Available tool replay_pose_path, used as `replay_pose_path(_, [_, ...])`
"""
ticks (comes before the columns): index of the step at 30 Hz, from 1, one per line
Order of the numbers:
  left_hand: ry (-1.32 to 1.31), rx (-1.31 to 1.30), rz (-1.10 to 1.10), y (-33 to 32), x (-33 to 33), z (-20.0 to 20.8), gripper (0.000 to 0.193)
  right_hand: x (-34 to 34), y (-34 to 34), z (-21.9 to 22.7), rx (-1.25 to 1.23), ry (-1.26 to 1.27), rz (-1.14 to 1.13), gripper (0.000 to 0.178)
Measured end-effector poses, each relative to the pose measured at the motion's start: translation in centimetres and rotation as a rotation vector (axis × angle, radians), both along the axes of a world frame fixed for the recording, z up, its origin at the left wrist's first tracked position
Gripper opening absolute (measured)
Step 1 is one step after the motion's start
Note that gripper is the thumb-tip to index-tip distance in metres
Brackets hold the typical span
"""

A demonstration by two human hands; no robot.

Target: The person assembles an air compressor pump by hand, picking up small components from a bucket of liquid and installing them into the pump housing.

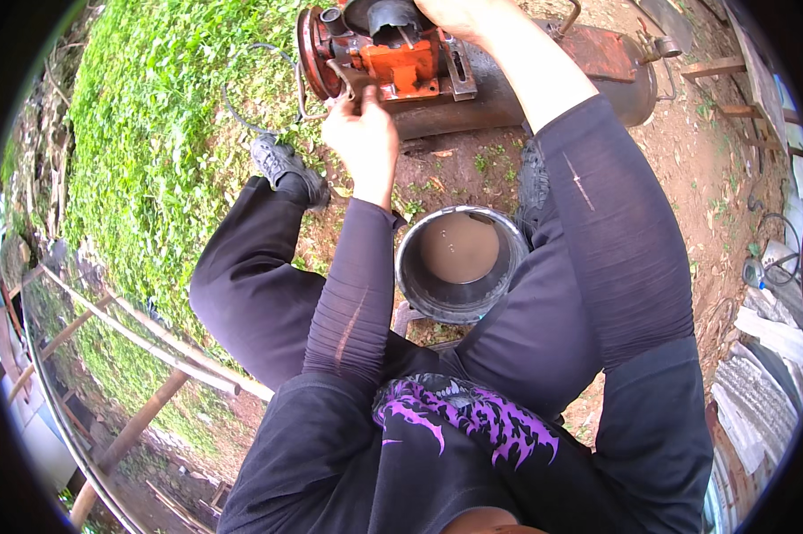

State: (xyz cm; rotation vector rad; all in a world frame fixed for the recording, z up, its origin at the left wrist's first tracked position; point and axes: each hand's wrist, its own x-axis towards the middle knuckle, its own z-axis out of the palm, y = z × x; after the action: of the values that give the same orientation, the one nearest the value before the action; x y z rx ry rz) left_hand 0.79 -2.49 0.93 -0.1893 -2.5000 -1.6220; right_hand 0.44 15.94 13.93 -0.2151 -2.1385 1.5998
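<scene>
In front of me stands an orange-red air compressor (410,69) with a pulley wheel (315,53) at its left, on a rusty cylindrical tank (499,102). My left hand (366,138) is closed on a limp-looking brown piece (352,80), held against the compressor's left side; its exact kind is unclear. My right hand (465,16) is at the top of the compressor, beside a dark rounded part (392,16). The upper picture edge cuts off its fingers. Between my legs sits a black bucket (410,276) of murky brown water (459,249).
Green grass (152,133) spreads at the left, with bare dirt (695,214) at the right. Bamboo poles (143,423) stand at the lower left. Corrugated sheets (748,400) are piled at the right. A dark hose (232,107) lies beside the compressor. My shoes (286,165) flank the bucket.
</scene>
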Motion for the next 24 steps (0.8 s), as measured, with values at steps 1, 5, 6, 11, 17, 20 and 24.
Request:
replay_pose_path(1, [0.104, 0.039, 0.033, -0.3, 0.1, -0.2, 0.016, -0.2, 0.2, -0.4, -0.011, 0.043, 0.013, 0.041])
replay_pose_path(5, [0.343, -0.145, -0.07, 0.8, 1.0, -2.4, 0.013, -0.7, 0.6, -1.4, -0.088, 0.082, 0.055, 0.042])
replay_pose_path(6, [0.321, -0.14, -0.047, 1.6, 0.4, -2.3, 0.019, -0.5, 0.7, -1.3, -0.111, 0.053, 0.06, 0.042])
replay_pose_path(11, [0.347, -0.248, -0.072, 1.1, -0.2, -3.6, 0.02, -0.3, 0.3, -0.7, 0.006, 0.009, -0.019, 0.042])
replay_pose_path(17, [0.273, -0.697, -0.267, 1.1, -1.0, -0.5, 0.018, -0.3, 1.0, -1.5, 0.163, 0.056, -0.067, 0.041])
replay_pose_path(20, [0.351, -0.716, -0.265, 0.9, 0.2, -0.5, 0.01, -0.6, 0.6, -1.9, 0.084, 0.105, -0.051, 0.04])
replay_pose_path(24, [0.152, -0.65, -0.455, -0.9, 2.8, -2.2, 0.016, -0.9, 1.1, -1.5, 0.003, 0.06, 0.046, 0.044])
